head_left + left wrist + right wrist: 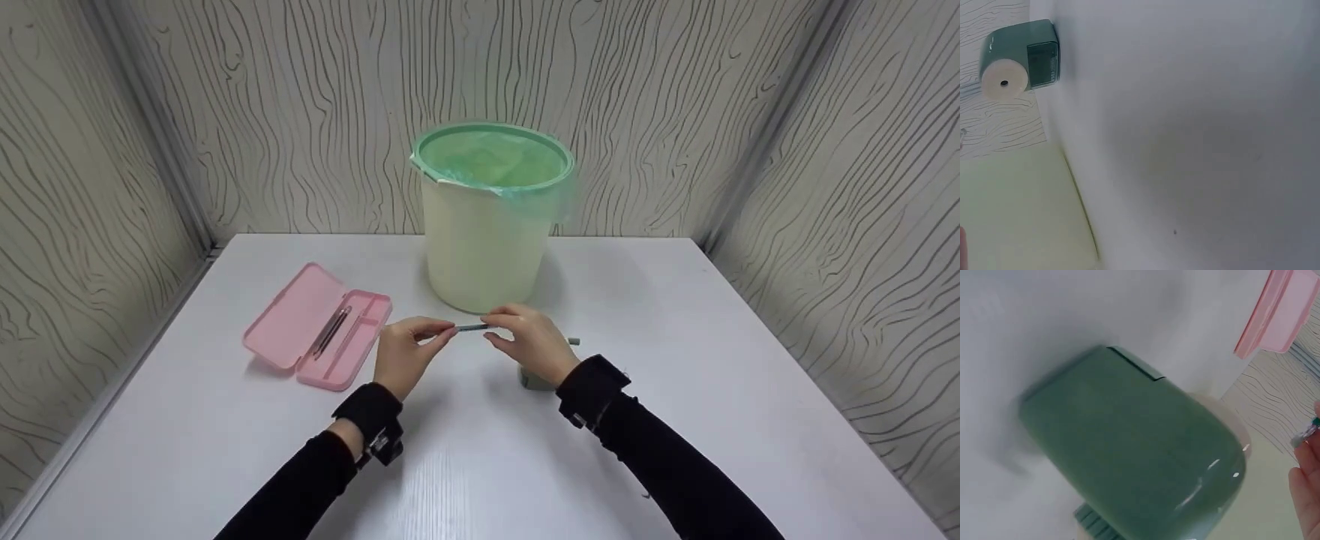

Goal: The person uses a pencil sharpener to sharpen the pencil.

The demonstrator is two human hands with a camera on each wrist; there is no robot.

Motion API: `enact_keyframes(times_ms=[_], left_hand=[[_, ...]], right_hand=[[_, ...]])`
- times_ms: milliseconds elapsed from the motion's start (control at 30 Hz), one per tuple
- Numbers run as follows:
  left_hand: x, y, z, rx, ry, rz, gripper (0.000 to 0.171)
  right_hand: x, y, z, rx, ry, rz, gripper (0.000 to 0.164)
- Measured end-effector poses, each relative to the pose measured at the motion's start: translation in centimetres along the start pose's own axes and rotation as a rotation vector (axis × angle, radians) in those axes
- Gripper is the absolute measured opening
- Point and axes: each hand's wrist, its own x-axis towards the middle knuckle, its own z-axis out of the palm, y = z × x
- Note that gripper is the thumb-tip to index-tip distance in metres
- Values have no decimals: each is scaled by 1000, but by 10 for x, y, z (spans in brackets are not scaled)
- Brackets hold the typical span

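A short, dark, thin pencil spans the space between the two hands over the table. Thumb and fingertips of the left hand pinch its left end. The right hand has its fingers around the other end, with the thumb a little lower. A shiny end shows at the right hand's fingers in the right wrist view. Below the right wrist stands a green pencil sharpener, mostly hidden in the head view. Its round pale front with a dark hole shows in the left wrist view.
A tall pale bin with a green rim and a thin bag liner stands behind the hands. To the left lies an opened pink pencil case with several dark pencils inside. Patterned walls enclose the white table.
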Motion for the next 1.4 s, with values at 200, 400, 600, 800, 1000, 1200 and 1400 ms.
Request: enact_keyframes(times_ms=[200, 400, 600, 800, 1000, 1200, 1400], left_hand=[[-6, -3, -12, -88, 53, -130, 10], [-10, -5, -19, -136, 64, -193, 12], [-14, -13, -29, -143, 69, -224, 13], [-17, -22, -44, -92, 68, -255, 14], [-22, -29, -67, 31, 31, -261, 16], [-39, -38, -97, 292, 5, -315, 27], [-53, -46, -120, 520, -12, -259, 39]], right_hand=[[3, 8, 8, -67, 61, -73, 21], [14, 9, 18, -74, 65, -170, 15], [25, 5, 28, -61, 40, -230, 13], [35, -3, 38, -43, 15, -269, 13], [53, -8, 51, -7, -61, -226, 12], [82, -10, 68, 21, -145, -222, 13], [109, -11, 93, -23, -210, -242, 8]])
